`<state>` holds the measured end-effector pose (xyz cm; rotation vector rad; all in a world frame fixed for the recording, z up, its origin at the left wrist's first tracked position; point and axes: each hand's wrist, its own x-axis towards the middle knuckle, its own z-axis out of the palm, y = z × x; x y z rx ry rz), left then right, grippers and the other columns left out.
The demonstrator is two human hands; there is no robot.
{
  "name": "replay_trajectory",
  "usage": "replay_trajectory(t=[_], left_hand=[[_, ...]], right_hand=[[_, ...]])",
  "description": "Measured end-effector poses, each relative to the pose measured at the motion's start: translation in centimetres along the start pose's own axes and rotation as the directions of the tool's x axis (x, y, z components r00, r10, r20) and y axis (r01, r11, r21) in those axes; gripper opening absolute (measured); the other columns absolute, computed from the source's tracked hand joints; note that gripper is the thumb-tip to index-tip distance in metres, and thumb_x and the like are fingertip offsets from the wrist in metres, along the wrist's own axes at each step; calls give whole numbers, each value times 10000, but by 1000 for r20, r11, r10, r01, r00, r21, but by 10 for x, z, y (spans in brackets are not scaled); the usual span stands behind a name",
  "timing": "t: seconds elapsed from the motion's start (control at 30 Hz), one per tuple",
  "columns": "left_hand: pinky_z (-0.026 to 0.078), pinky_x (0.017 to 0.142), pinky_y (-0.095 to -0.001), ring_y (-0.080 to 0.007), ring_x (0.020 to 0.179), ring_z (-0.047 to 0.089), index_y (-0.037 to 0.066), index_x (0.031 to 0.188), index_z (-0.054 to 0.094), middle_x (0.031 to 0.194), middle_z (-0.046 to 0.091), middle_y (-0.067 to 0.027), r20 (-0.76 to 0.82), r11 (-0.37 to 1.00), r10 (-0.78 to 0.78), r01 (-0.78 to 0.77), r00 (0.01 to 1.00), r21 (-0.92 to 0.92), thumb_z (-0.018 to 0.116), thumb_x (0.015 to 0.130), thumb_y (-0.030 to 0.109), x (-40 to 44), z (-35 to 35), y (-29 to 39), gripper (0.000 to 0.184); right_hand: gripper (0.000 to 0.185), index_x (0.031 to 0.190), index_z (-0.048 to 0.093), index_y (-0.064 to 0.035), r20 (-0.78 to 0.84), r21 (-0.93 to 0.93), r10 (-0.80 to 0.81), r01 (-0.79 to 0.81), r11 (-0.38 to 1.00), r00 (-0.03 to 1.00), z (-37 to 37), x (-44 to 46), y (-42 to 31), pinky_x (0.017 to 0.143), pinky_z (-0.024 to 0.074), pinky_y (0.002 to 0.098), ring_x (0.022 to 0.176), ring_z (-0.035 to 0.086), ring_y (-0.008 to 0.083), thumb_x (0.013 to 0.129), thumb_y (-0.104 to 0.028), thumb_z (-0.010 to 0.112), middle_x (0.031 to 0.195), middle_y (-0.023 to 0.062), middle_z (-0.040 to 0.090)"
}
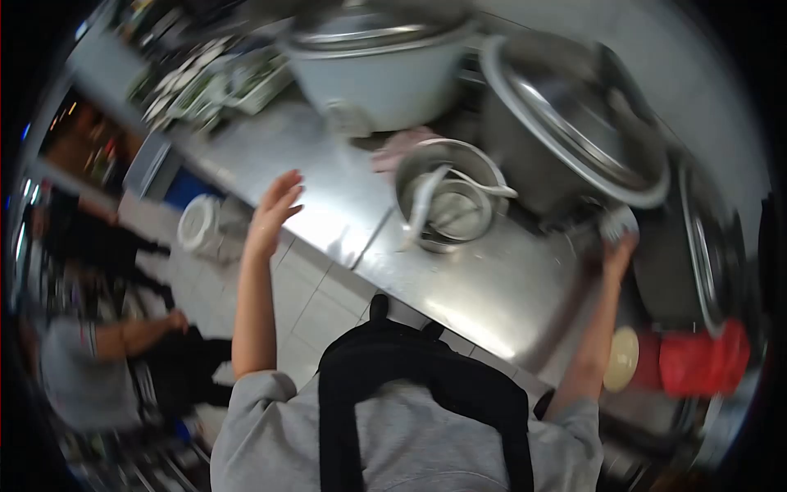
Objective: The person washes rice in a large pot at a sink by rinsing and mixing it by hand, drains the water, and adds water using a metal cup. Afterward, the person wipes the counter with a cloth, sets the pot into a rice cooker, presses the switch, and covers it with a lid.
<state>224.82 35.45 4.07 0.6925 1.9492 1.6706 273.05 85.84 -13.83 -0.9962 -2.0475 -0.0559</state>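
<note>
My left hand [276, 215] is raised in front of the counter's edge, fingers stretched out and holding nothing. At the far right, my right hand [620, 246] closes on a small whitish object [619, 221], too blurred to name, beside a large dark rice cooker [533, 123] with a metal lid. Between my hands, a round metal pot [403, 184] stands on the steel counter [328, 189]. Inside it are a smaller metal container and white-handled utensils [424, 205], perhaps ladles or scoops. A pinkish cloth [402, 148] lies against the pot's far side.
A pale, lidded cooker [377, 82] stands at the back. Trays of green vegetables [246, 86] sit at the back left. Red plastic [703, 361] and a yellowish round item [620, 359] are at right. A white bucket [199, 223] and a person [90, 369] are at left.
</note>
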Motion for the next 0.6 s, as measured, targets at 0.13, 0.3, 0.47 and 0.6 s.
replay_trajectory(t=[0.13, 0.3, 0.47, 0.6], left_hand=[[371, 842, -300, -195, 1035, 455, 27, 1194, 396, 1176, 447, -117, -104, 984, -86, 101, 991, 146, 505, 811, 236, -24, -43, -23, 450], [394, 824, -312, -208, 971, 497, 15, 1145, 449, 1095, 511, -127, -25, 988, 30, -25, 999, 153, 518, 794, 169, -11, -55, -52, 389], [397, 811, -291, -162, 993, 467, 50, 1174, 431, 1142, 479, -72, 498, 983, 35, -119, 866, 138, 503, 819, 254, 32, 2, -59, 415], [318, 913, -347, -200, 1050, 446, 59, 1190, 414, 1186, 452, -102, 652, 980, 36, -153, 757, 124, 519, 802, 317, 42, 8, -44, 478]], right_hand=[[517, 1147, 431, -3, 21, -139, 211, -206, 969, 977, -62, 8, -59, 885, 345, 389, 1034, 439, 333, 725, -227, 628, 1124, 194, 464], [228, 964, 538, -27, 289, 518, 498, -571, 637, 817, -91, -23, -211, 517, 459, 227, 579, 551, 106, 818, -202, 526, 820, 93, 581], [679, 1287, 252, -105, 905, 257, 294, -946, 196, 307, -48, -24, -365, 619, 502, 368, 889, 565, 311, 785, -514, 456, 1324, 125, 257], [770, 1328, 133, -157, 994, 73, 88, -997, 1, 72, -33, -29, -381, 673, 495, 407, 947, 535, 333, 757, -572, 441, 1362, 88, 180]])
